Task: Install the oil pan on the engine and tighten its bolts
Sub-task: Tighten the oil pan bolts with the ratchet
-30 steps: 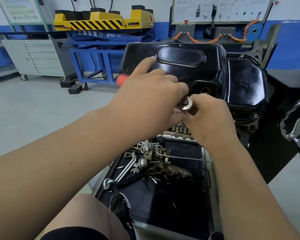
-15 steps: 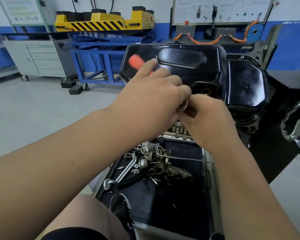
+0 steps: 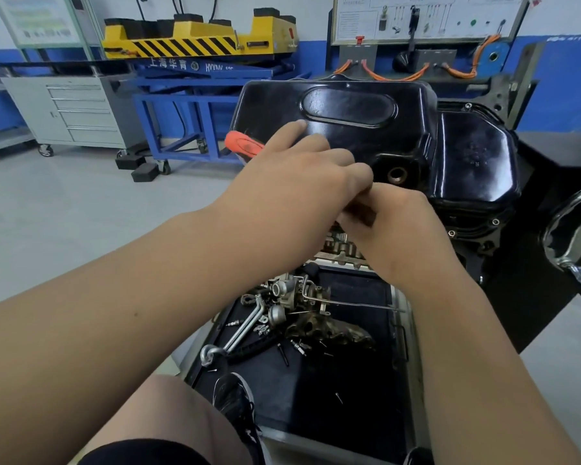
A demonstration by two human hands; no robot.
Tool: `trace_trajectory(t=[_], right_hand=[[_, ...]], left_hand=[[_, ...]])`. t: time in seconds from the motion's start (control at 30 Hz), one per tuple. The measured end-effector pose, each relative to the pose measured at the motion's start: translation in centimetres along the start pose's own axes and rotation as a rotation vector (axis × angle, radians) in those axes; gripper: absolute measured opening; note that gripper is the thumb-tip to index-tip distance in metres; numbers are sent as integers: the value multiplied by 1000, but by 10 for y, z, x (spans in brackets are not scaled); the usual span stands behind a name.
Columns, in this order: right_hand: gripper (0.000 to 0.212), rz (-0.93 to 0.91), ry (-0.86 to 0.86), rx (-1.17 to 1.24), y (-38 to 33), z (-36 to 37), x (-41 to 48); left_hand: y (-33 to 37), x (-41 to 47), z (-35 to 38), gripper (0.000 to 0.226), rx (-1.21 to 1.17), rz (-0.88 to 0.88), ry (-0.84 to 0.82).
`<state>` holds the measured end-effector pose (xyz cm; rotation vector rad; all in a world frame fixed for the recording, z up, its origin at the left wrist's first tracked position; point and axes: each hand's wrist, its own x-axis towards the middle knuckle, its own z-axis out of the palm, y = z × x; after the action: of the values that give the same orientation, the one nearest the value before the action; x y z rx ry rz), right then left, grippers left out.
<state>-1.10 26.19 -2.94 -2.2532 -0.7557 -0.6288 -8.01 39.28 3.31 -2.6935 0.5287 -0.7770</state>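
The orange handle [image 3: 244,145] in the left hand [image 3: 296,182] has swung up, then back down to the left.

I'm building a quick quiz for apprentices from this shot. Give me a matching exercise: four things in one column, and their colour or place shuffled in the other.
Column one
1. oil pan
2. tool handle
3. drawer cabinet
4. parts tray

Column two
A. grey, far left, on castors
B. orange, sticking out from under the left hand
C. glossy black, centre of the view
D. low in the view, holding loose metal parts

Pairs: 1-C, 2-B, 3-A, 4-D
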Motion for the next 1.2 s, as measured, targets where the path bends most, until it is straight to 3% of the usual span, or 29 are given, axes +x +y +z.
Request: trace_trajectory(t=[0.1,0.27,0.4,0.47,0.53,0.67,0.83,0.93,1.03,1.1,1.2], right_hand=[[33,10,57,-48,-1,1,-1],[41,18,80,-88,-2,4,-4],[24,85,105,-31,-3,6,-2],[19,52,36,15,-3,5,-1],[29,25,-7,0,-2,3,-1],[41,55,65,-71,2,-2,1],[42,94,83,-184,0,2,-2],[23,127,55,-88,-2,1,-5],[7,120,-24,-78,-5,-3,-6],[10,121,-25,-144,-8,-3,-4],[30,148,38,-225,-14,-1,0]], left_hand=[[-2,-2,2,28,-42,-67,14],[5,-2,3,44,-52,-221,-59],[5,-2,4,19,-71,-117,21],[2,-1,4,35,-26,-68,16],[1,-1,2,39,-22,-55,26],[2,1,2,31,-69,-98,57],[10,5,7,47,-104,-185,34],[6,5,8,26,-155,-94,72],[-5,6,8,44,-145,-6,48],[-11,8,8,46,-132,38,35],[-16,9,10,32,-120,50,72]])
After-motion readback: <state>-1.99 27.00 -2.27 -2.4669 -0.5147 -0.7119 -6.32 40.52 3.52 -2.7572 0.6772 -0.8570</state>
